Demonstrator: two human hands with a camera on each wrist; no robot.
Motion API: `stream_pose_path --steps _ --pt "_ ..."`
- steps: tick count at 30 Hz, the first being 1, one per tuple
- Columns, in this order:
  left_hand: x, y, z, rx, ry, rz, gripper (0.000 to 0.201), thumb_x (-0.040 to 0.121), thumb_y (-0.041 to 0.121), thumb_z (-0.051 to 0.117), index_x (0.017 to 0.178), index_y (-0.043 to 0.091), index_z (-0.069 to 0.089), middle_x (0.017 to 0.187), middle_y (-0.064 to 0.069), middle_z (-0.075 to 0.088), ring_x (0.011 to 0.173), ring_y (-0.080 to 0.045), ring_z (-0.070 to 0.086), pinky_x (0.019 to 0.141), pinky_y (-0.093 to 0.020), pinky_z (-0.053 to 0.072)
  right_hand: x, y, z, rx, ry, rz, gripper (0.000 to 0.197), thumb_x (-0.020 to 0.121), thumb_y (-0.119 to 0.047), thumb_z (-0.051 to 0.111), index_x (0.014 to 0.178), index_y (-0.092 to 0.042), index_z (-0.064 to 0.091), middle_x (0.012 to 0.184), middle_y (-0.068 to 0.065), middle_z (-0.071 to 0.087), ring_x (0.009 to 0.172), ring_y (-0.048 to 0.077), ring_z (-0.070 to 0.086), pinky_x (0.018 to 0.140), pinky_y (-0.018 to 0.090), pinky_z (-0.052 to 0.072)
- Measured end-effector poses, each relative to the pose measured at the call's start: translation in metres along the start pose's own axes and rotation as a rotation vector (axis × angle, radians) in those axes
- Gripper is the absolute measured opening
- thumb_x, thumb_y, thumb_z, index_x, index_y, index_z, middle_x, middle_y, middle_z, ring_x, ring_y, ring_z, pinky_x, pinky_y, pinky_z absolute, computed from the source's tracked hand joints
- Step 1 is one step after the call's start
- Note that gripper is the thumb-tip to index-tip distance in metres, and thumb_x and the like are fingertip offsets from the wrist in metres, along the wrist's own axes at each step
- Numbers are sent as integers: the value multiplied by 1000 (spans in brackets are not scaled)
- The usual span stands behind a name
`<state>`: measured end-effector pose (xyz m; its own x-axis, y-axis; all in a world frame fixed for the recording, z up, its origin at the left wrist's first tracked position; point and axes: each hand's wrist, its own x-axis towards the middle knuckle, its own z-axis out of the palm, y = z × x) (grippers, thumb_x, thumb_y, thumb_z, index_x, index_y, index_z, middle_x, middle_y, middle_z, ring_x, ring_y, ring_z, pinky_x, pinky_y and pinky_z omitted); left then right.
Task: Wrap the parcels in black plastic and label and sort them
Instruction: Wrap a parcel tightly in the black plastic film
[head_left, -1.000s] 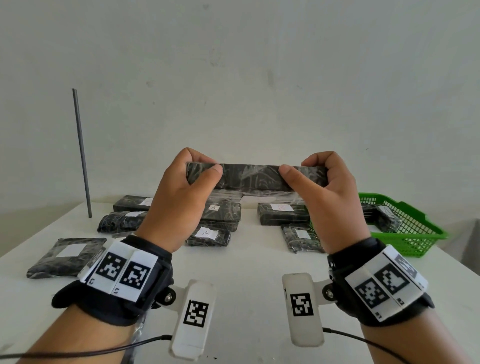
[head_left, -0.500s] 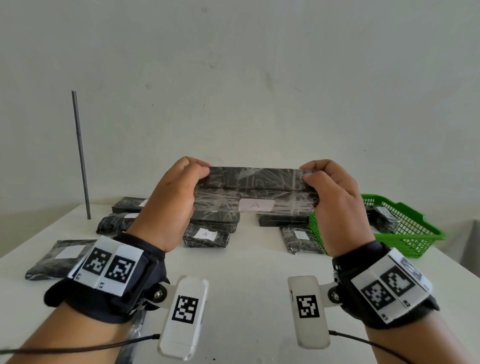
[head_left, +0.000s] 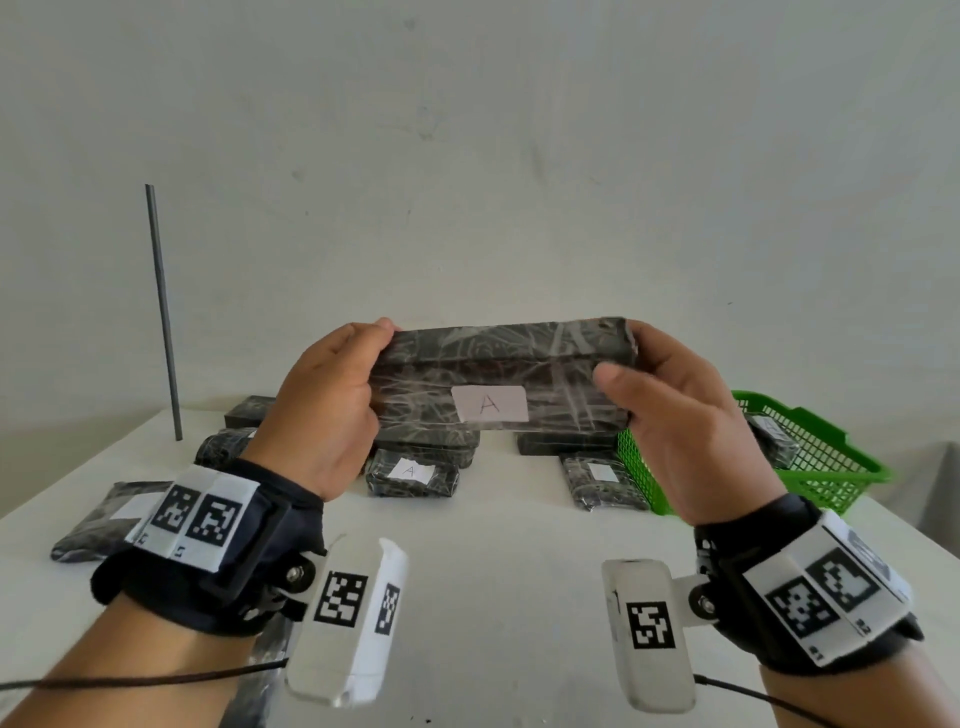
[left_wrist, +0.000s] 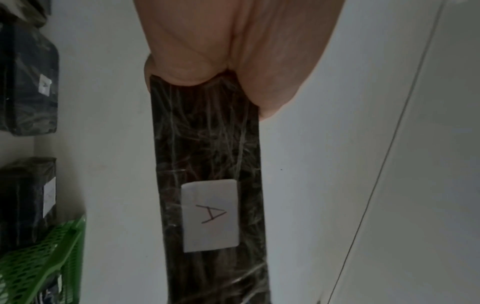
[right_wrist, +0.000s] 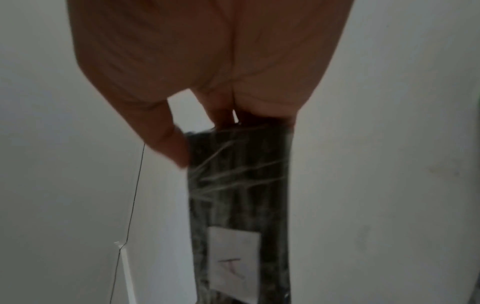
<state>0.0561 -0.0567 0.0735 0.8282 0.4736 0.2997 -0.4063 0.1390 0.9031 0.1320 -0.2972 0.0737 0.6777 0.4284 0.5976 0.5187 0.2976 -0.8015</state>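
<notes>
Currently left hand and right hand each have fingers clamped on one end of the black-wrapped parcel, label "A" facing the head camera, above the surface.

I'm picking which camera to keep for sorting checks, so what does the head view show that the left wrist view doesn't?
Only the head view shows both hands, the left hand and the right hand, each gripping one end of the held parcel above the white table, plus the dark upright rod and the flat parcel at the table's left edge. Only the left wrist view shows the left hand's thumb pressed onto the parcel's labelled face. Both show the white label marked A, the green basket and other wrapped parcels on the table.
</notes>
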Motion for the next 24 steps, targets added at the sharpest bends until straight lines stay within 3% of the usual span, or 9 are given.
stream_pose_path --steps 4,6,9,12,14,17,20,22,24 --pt "3 -2 -2 -23 -36 -89 29 108 25 50 87 14 66 86 -5 69 88 -23 66 92 -44 53 -4 0 2 43 -1 -2 38 86 -13 76 123 -6 71 120 16 76 118 37 71 108 48 54" --pt "3 -5 1 249 -29 -69 26 106 25 53 88 15 69 91 -1 72 90 -20 67 88 -40 50 -2 -1 4 102 59 -4 38 77 -14 78 114 -4 73 113 19 78 109 37 74 101 48 57" --pt "-9 0 15 586 -129 41 40 100 56 53 100 21 73 106 10 75 106 -6 66 91 -33 46 1 -1 10 32 69 -28 32 74 -11 81 105 -5 72 100 13 79 92 28 76 85 40 62" --pt "-22 10 36 533 -407 116 73 95 77 34 117 19 71 114 0 75 114 -16 68 102 -41 49 1 2 20 -65 44 -27 31 78 -10 82 107 -8 70 99 7 80 91 24 77 84 37 62" --pt "-22 8 48 435 -437 109 69 98 74 33 121 19 69 114 -2 75 112 -18 70 101 -37 51 1 5 28 -138 6 -16 26 89 -12 80 111 -14 66 101 5 78 96 23 76 88 42 61" --pt "-28 2 59 442 -272 176 39 108 44 40 112 11 60 91 6 65 83 -1 63 70 -10 48 -1 6 37 -74 -9 22 20 93 -23 68 110 -16 58 98 3 72 94 22 71 88 45 58" --pt "-35 -7 62 422 -275 256 29 110 24 40 113 -3 52 87 1 52 73 -3 53 64 -12 44 -1 1 43 159 33 107 19 94 -32 57 96 -13 57 89 7 65 88 26 64 84 50 51" --pt "-36 -9 63 383 -267 266 23 111 17 40 111 -3 50 86 4 49 69 2 50 65 -10 44 -1 0 45 147 83 111 17 92 -31 54 89 -14 56 85 8 61 84 27 59 80 49 47" --pt "-37 -6 65 303 -283 216 24 110 19 40 108 -4 48 84 0 46 70 -5 49 62 -14 42 1 0 47 101 107 78 14 90 -28 53 85 -16 56 84 9 59 84 27 56 79 47 44"
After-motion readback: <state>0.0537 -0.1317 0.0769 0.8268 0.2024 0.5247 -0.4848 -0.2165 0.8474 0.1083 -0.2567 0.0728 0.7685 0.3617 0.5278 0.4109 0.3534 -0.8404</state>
